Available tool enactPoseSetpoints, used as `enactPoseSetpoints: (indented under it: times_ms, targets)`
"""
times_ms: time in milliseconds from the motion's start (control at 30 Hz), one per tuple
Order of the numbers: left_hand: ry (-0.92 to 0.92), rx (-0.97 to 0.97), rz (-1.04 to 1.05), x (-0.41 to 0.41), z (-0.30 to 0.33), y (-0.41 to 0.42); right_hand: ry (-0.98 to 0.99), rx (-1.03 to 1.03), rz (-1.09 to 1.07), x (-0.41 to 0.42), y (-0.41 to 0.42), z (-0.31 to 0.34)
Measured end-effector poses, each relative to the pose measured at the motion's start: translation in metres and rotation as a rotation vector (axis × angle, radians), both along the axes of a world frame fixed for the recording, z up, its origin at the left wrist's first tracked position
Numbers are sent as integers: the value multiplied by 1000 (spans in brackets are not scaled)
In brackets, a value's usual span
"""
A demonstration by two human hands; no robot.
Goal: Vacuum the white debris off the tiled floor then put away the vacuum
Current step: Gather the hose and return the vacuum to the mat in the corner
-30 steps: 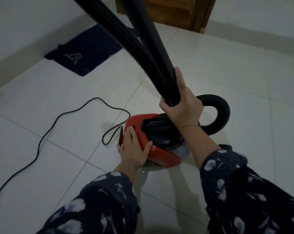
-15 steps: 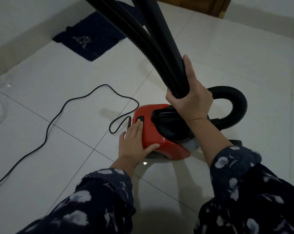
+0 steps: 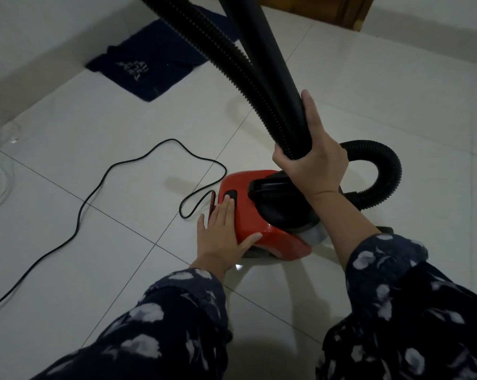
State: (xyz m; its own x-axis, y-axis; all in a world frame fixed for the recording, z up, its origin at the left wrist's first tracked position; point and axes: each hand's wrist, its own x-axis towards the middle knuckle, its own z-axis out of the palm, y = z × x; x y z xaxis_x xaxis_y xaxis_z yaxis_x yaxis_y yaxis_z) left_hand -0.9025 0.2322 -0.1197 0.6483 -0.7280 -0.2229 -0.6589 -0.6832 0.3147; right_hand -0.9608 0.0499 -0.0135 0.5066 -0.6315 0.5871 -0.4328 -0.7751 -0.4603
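A small red and black canister vacuum (image 3: 270, 234) sits on the white tiled floor (image 3: 369, 111). My left hand (image 3: 223, 231) lies flat on its red rear, fingers apart, fingertips touching the black button (image 3: 230, 195). My right hand (image 3: 312, 157) is shut around the smooth black wand (image 3: 262, 50) and the ribbed hose (image 3: 218, 53) together, just above the vacuum. The hose loops out to the right (image 3: 382, 171) and back into the body. No white debris is visible on the tiles.
The black power cord (image 3: 95, 187) snakes from the vacuum's rear across the floor to the left edge. A dark blue mat (image 3: 149, 69) lies by the left wall. A wooden door frame (image 3: 341, 9) stands at the top. A thin white cable (image 3: 1, 171) lies far left.
My left hand has slid up the vacuum's red rear until its fingertips reach the black button. The view has shifted slightly; my right hand keeps its hold on wand and hose.
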Motion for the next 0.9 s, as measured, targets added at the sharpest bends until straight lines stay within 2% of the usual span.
enactPoseSetpoints:
  times_ms: [167, 267, 367, 500, 700, 900]
  targets:
    - [47, -7, -16, 4, 11, -5, -25, -6, 5, -1, 0, 1]
    - [-38, -209, -9, 10, 26, -22, -38, -9, 9, -2, 0, 4]
    - [-121, -335, -156, 18, 43, -53, -44, -14, 15, -4, 0, 6]
    - [-26, -256, -401, 27, 58, -85, -62, -11, -9, -3, -5, 9]
    - [-76, -212, -592, 25, 65, -106, -104, -17, -25, -2, -14, 11]
    - [-191, -223, -633, 19, 62, -97, -141, 50, -61, 3, -29, 37]
